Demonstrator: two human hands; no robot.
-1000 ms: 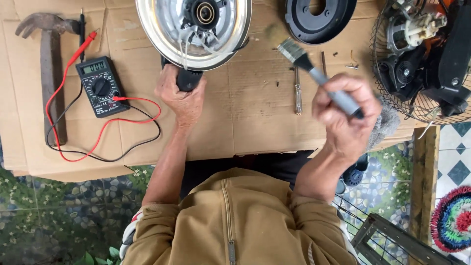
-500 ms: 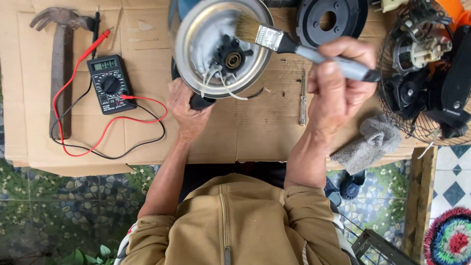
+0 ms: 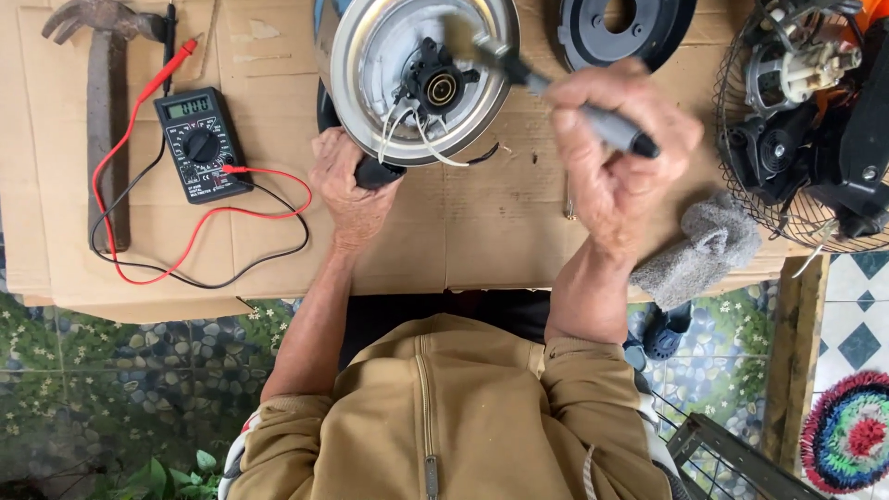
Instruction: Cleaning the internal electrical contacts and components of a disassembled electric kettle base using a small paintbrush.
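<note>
Fingers gripping brush inside round metal housing, left hand below

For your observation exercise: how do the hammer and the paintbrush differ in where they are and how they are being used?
The hammer lies flat at the far left of the cardboard, touched by no hand; the paintbrush is raised, gripped in the right hand. The hammer looks rusty brown; the paintbrush has a grey handle and its bristle end sits inside the metal bowl-shaped appliance base. Both are long-handled hand tools.
</note>
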